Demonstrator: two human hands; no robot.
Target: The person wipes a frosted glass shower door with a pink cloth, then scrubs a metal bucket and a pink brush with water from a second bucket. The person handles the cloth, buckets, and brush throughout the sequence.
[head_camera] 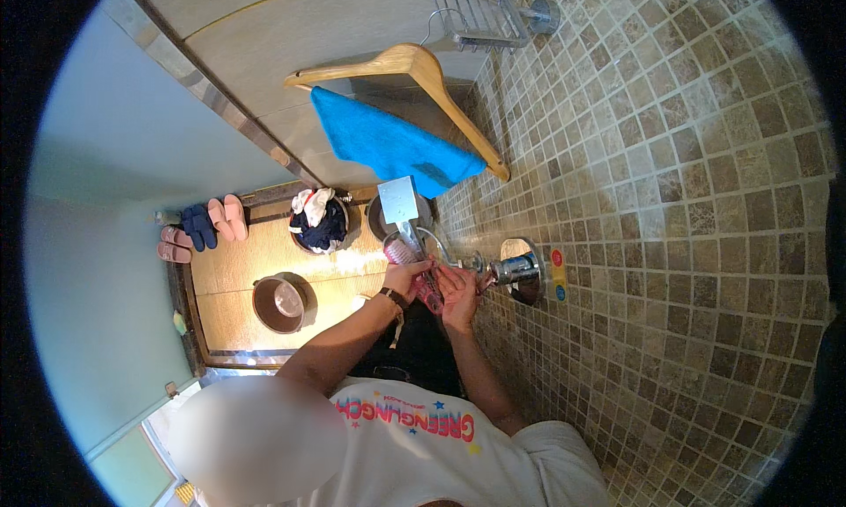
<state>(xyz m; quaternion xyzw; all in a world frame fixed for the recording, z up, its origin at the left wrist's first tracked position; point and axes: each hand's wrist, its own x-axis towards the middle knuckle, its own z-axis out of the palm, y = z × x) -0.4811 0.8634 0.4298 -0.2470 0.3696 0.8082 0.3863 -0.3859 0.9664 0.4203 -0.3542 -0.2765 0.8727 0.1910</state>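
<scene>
My left hand (404, 280), with a dark band at its wrist, is closed around a pink plastic scrub brush (400, 252) whose pale bristles show beyond the fingers. The brush's pink handle end (431, 299) lies between my hands. My right hand (459, 297) is beside it, fingers stretched towards the left hand; whether it grips anything is unclear. What looks like a hand shower (399, 200), with a square wet head and metallic handle, rises from between the hands, its holder hidden. A curved chrome hose or pipe (438, 243) is next to it. The mixer tap (517, 269) is just right of my right hand.
A blue cloth (390, 143) hangs on a wooden hanger (413, 61) under a wire soap rack (479, 15). On the floor are a basin of clothes (322, 224), a dark bucket (272, 303), another round basin (377, 217) and several slippers (199, 227). Mosaic-tiled wall (661, 229) stands at right.
</scene>
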